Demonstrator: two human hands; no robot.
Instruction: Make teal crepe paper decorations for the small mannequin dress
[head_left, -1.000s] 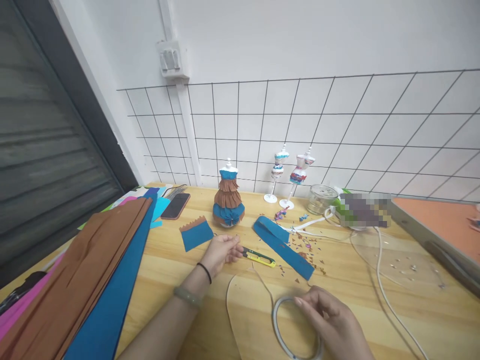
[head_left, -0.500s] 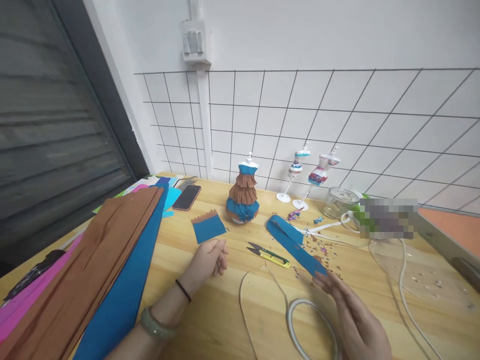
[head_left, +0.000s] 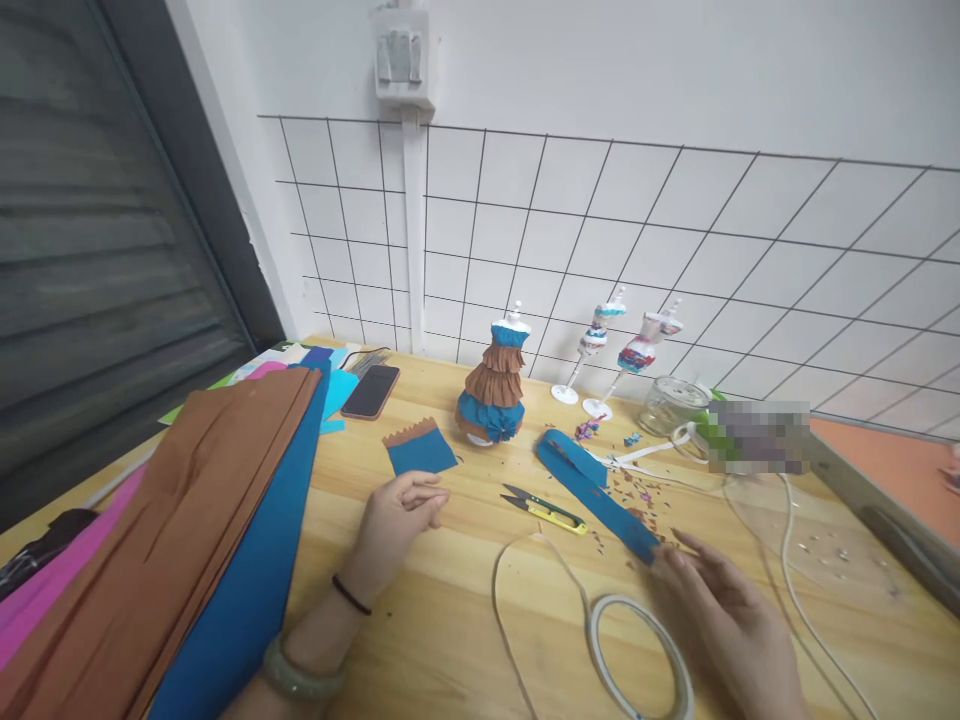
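My left hand (head_left: 397, 520) hovers at centre with its fingers curled together, just below a blue paper piece (head_left: 424, 449) with a brown zigzag edge; whether anything small is between the fingertips is hidden. At the right, my right hand (head_left: 731, 610) pinches the near end of a long folded blue paper strip (head_left: 600, 500). Yellow-handled thread snips (head_left: 544, 510) lie between the hands, blades pointing left. Behind them stands a small dress form (head_left: 499, 385) in blue and brown ruffled paper. A roll of white tape (head_left: 596, 640) lies beside my right hand.
Large brown paper sheets (head_left: 187, 500) and blue ones cover the left side, near a phone (head_left: 371, 391). Two smaller dress forms (head_left: 592, 345) (head_left: 645, 350), a glass jar (head_left: 671, 405), paper scraps and a white cable (head_left: 787, 560) are at the right.
The camera view has shifted slightly. My left hand has moved a little up and left, its fingers looser. My right hand has shifted slightly right, still at the strip's end.
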